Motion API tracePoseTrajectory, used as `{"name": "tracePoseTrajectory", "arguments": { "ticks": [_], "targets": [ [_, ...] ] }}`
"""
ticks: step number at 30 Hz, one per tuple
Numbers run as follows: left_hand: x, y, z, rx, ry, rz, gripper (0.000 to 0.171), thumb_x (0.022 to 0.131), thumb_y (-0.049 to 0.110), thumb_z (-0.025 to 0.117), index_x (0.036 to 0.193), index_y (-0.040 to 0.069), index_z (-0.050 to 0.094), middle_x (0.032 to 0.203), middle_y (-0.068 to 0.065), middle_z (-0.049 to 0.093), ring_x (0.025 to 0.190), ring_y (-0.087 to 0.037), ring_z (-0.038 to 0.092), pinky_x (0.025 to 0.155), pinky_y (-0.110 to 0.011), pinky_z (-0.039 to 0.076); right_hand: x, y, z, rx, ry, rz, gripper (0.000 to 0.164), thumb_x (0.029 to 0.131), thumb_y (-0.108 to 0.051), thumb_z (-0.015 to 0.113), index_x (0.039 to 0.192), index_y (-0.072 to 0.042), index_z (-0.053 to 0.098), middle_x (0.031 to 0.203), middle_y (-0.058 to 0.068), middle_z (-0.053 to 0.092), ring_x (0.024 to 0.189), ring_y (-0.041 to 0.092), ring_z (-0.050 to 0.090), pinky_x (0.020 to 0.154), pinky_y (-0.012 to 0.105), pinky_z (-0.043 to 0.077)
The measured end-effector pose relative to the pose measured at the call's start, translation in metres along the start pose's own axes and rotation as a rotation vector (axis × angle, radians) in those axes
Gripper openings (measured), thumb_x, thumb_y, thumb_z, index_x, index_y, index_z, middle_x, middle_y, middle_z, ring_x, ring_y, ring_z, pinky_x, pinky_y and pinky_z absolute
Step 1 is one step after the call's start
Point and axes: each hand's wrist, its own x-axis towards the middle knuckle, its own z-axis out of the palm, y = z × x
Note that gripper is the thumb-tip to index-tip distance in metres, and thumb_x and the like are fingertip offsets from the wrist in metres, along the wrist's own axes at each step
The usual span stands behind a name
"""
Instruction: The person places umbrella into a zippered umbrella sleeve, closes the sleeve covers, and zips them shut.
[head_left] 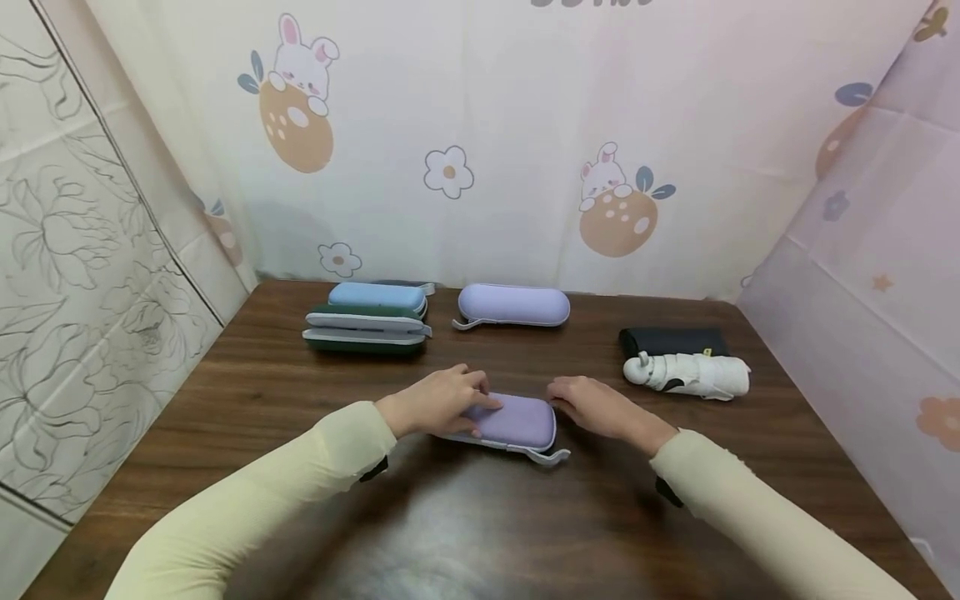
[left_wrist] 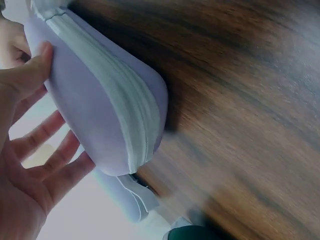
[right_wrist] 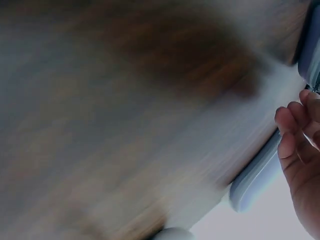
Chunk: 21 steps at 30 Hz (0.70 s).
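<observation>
A light purple zippered case lies in the middle of the table, its pale strap at the near right corner. My left hand holds its left part, with fingertips on the lid and the thumb low on the near side. In the left wrist view, the grey zipper band runs closed along the case's edge. My right hand is at the case's far right corner, fingers bent. In the right wrist view, its thumb and fingertips pinch at a small dark zipper pull on the case's end.
Behind on the left are a dark green case, partly open, and a blue case. A lavender case lies at the back middle. A white folded umbrella and a black case lie on the right.
</observation>
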Motion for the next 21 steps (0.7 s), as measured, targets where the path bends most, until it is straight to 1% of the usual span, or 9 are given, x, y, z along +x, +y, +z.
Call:
{"name": "tracePoseTrajectory", "arguments": {
  "ticks": [3, 5, 10, 16, 19, 21],
  "targets": [
    [0.002, 0.002, 0.002, 0.012, -0.003, -0.031, 0.047, 0.082, 0.039, 0.074, 0.124, 0.021, 0.066, 0.109, -0.003, 0.059, 0.086, -0.021, 0.052, 0.072, -0.031, 0.047, -0.012, 0.000, 0.002, 0.011, 0.038, 0.024, 0.013, 0.089, -0.001, 0.064, 0.084, -0.013, 0.061, 0.078, -0.008, 0.054, 0.070, 0.005, 0.051, 0.063, 0.028, 0.047],
    [0.003, 0.003, 0.002, 0.018, 0.002, -0.049, 0.047, 0.082, 0.040, 0.074, 0.124, 0.020, 0.066, 0.109, -0.003, 0.059, 0.087, -0.021, 0.052, 0.072, -0.031, 0.047, -0.020, -0.004, 0.005, 0.038, 0.067, 0.032, 0.013, 0.088, 0.000, 0.064, 0.083, -0.012, 0.060, 0.077, -0.009, 0.053, 0.069, 0.004, 0.050, 0.063, 0.027, 0.047],
    [0.002, 0.007, 0.004, 0.030, 0.015, -0.082, 0.047, 0.082, 0.041, 0.073, 0.124, 0.020, 0.067, 0.106, -0.003, 0.059, 0.088, -0.022, 0.053, 0.071, -0.032, 0.048, -0.030, -0.024, 0.011, 0.112, 0.117, 0.066, 0.016, 0.088, 0.001, 0.063, 0.079, -0.012, 0.059, 0.072, -0.011, 0.049, 0.065, 0.002, 0.047, 0.059, 0.023, 0.044],
    [0.002, 0.010, 0.004, 0.045, 0.015, -0.114, 0.046, 0.082, 0.042, 0.073, 0.123, 0.020, 0.068, 0.104, -0.003, 0.060, 0.088, -0.022, 0.055, 0.072, -0.033, 0.049, -0.031, -0.055, 0.020, 0.189, 0.125, 0.141, 0.017, 0.088, 0.000, 0.063, 0.078, -0.012, 0.060, 0.068, -0.013, 0.047, 0.061, 0.000, 0.044, 0.056, 0.021, 0.042],
    [0.001, 0.011, 0.005, 0.055, 0.027, -0.112, 0.046, 0.082, 0.041, 0.073, 0.122, 0.020, 0.068, 0.103, -0.004, 0.060, 0.087, -0.022, 0.055, 0.070, -0.032, 0.049, -0.027, -0.068, 0.025, 0.219, 0.139, 0.191, 0.017, 0.088, 0.000, 0.063, 0.077, -0.012, 0.060, 0.067, -0.012, 0.049, 0.060, 0.000, 0.044, 0.055, 0.022, 0.042],
    [0.001, 0.011, 0.005, 0.061, 0.041, -0.105, 0.046, 0.083, 0.041, 0.073, 0.123, 0.020, 0.068, 0.103, -0.003, 0.060, 0.087, -0.022, 0.054, 0.069, -0.032, 0.049, -0.026, -0.072, 0.026, 0.230, 0.149, 0.217, 0.017, 0.087, 0.000, 0.063, 0.076, -0.012, 0.061, 0.067, -0.012, 0.051, 0.061, 0.000, 0.045, 0.055, 0.022, 0.042]
  ]
}}
